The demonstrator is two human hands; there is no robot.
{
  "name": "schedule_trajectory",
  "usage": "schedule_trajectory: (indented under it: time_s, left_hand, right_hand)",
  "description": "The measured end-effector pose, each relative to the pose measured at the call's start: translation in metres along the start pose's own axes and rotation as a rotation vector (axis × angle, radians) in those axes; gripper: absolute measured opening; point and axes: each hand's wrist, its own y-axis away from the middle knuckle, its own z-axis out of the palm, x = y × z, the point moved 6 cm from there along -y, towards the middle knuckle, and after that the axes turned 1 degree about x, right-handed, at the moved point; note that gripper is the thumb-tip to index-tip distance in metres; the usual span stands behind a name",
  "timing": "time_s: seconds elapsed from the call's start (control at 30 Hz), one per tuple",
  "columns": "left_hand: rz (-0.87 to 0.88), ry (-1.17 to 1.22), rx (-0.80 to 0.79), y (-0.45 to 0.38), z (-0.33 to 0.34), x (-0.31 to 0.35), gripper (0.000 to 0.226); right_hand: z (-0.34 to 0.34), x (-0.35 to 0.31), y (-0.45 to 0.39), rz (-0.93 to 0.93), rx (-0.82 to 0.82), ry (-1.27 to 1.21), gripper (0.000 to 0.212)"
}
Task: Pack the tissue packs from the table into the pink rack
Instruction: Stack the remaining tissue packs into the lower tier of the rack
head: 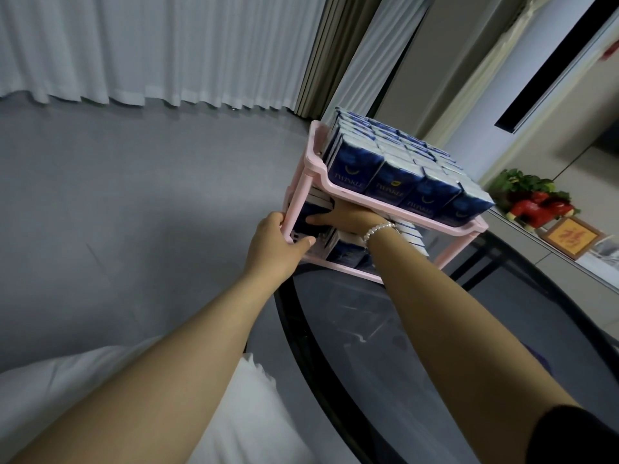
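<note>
Tissue packs are filling the pink rack; left hand is gripping its post, steadying it, while right hand is pushing a pack inside, fingers straight.

packed top shelf roofs the narrow lower tier.

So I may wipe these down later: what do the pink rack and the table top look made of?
The pink rack looks like moulded plastic with a matt finish: one even colour, rounded rims and tubular posts. The table top looks like dark glass in a black rim: glossy, with reflections and the floor showing through, though tinted acrylic is possible.
</note>
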Motion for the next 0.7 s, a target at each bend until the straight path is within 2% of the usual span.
schedule_trajectory:
  time_s: [0.23,0.43,0.57,0.7]
  left_hand:
    - [0.012,-0.007,-0.008,0.005,0.001,0.003,0.046]
    - [0.052,-0.049,0.006,0.023,-0.003,0.011,0.048]
    - [0.074,-0.081,0.033,0.048,-0.006,0.028,0.055]
    - [0.128,-0.097,-0.062,0.074,0.013,0.049,0.045]
  right_hand:
    - [-0.004,0.012,0.023,0.073,-0.017,-0.097,0.046]
    - [-0.015,0.012,0.065,-0.063,0.107,-0.089,0.059]
    - [-0.027,0.019,0.104,-0.134,0.201,-0.053,0.050]
    - [-0.034,0.039,0.149,-0.158,0.261,-0.100,0.038]
